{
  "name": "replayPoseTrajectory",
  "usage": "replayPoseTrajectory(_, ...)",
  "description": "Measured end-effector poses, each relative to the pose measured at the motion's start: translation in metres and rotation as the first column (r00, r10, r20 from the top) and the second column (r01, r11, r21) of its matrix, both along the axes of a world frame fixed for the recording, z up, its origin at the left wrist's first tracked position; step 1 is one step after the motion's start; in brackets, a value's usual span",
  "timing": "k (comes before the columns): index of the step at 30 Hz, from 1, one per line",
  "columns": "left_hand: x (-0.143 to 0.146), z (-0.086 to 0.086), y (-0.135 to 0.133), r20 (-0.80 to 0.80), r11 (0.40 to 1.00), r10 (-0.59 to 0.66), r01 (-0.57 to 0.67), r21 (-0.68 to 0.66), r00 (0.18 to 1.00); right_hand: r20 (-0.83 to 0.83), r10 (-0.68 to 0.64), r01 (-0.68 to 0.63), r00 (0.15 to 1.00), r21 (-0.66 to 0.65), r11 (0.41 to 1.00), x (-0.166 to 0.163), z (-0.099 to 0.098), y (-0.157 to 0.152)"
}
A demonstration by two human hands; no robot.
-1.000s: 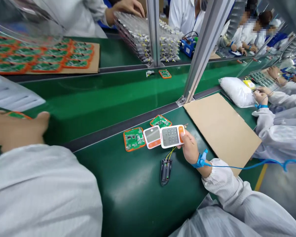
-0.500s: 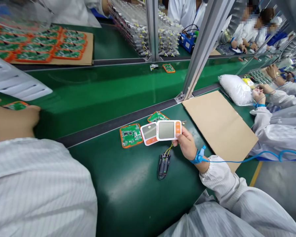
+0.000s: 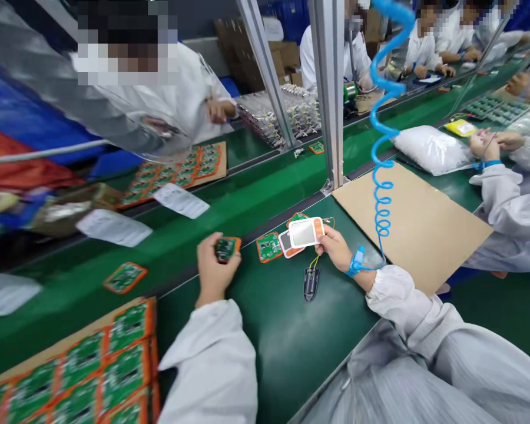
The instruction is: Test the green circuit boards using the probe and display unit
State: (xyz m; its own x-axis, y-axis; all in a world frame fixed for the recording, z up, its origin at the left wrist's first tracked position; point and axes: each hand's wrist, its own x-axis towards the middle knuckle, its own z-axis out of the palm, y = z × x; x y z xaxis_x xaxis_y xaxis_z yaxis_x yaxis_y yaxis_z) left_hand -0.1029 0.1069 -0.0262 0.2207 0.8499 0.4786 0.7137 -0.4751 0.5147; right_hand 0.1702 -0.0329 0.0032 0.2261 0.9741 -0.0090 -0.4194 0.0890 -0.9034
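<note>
Head view: the left hand is raised over the green work mat, its fingers curled around a small circuit board in an orange frame, gripped at the edges with the green face up; the right hand holds a white display unit with an orange end, thumb and fingertips pinching its near right edge, the blank grey screen facing up; this unit lies partly over a second display unit that rests on the mat; yellow wires run down from the held unit to a black battery holder lying on the mat just below the right hand; a blue wrist strap circles the right wrist, and its coiled blue cord climbs up out of the picture; another framed board lies flat on the mat between the two hands, and one more peeks out behind the display units; a brown cardboard sheet lies to the right, just beside the right hand; at the lower left a sheet of orange-framed boards lies in rows; beyond the mat runs a green conveyor belt carrying a single framed board and white paper slips; people in white coats work across the belt and to the right, beside a white plastic bag.
</note>
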Motion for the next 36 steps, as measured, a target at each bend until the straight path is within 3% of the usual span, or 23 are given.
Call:
replayPoseTrajectory(4, 0.004, 0.005, -0.037, -0.146, 0.985, -0.17, 0.169, -0.019, 0.975, -0.032, 0.016, -0.016, 0.999, 0.007, 1.0, 0.001, 0.001, -0.002)
replayPoseTrajectory(8, 0.011, 0.009, -0.054, -0.216, 0.958, -0.282, 0.263, -0.111, 0.935, -0.04, -0.035, 0.034, 0.999, -0.011, 0.999, 0.001, -0.002, 0.0)
replayPoseTrajectory(12, 0.02, 0.005, -0.056, -0.095, 0.913, -0.385, 0.364, -0.184, 0.918, -0.027, -0.092, 0.091, 0.995, -0.042, 0.995, 0.001, -0.003, 0.001)
replayPoseTrajectory(14, 0.021, 0.001, -0.052, -0.001, 0.909, -0.373, 0.366, -0.198, 0.928, -0.021, -0.095, 0.094, 0.995, -0.051, 0.994, 0.001, -0.002, 0.0)
replayPoseTrajectory(16, 0.018, -0.002, -0.042, 0.081, 0.954, -0.254, 0.263, -0.14, 0.964, -0.024, -0.102, 0.1, 0.995, -0.054, 0.993, 0.0, -0.001, 0.0)
replayPoseTrajectory(18, 0.009, -0.002, -0.027, 0.135, 0.999, -0.009, 0.015, -0.042, 0.991, -0.037, -0.123, 0.121, 0.992, -0.055, 0.991, -0.001, 0.0, -0.001)
replayPoseTrajectory(19, 0.003, -0.002, -0.018, 0.143, 0.99, 0.138, -0.139, -0.004, 0.98, -0.041, -0.139, 0.136, 0.989, -0.06, 0.989, -0.001, 0.001, -0.001)
replayPoseTrajectory(21, -0.012, -0.001, 0.001, 0.099, 0.916, 0.395, -0.4, 0.033, 0.913, -0.04, -0.175, 0.171, 0.984, -0.083, 0.982, -0.003, 0.001, -0.001)
replayPoseTrajectory(24, -0.031, 0.001, 0.026, -0.019, 0.799, 0.601, -0.601, 0.003, 0.799, -0.043, -0.227, 0.22, 0.973, -0.128, 0.967, -0.003, 0.0, 0.0)
replayPoseTrajectory(28, -0.044, 0.002, 0.056, -0.058, 0.687, 0.718, -0.719, -0.107, 0.694, 0.005, -0.318, 0.317, 0.948, -0.112, 0.942, 0.001, -0.001, -0.001)
replayPoseTrajectory(32, -0.057, -0.001, 0.085, -0.099, 0.613, 0.738, -0.725, -0.315, 0.667, 0.062, -0.358, 0.363, 0.932, -0.112, 0.925, 0.004, -0.002, -0.001)
replayPoseTrajectory(36, -0.068, -0.008, 0.108, -0.025, 0.704, 0.662, -0.633, -0.321, 0.749, 0.029, -0.34, 0.341, 0.94, -0.137, 0.93, 0.001, -0.005, 0.002)
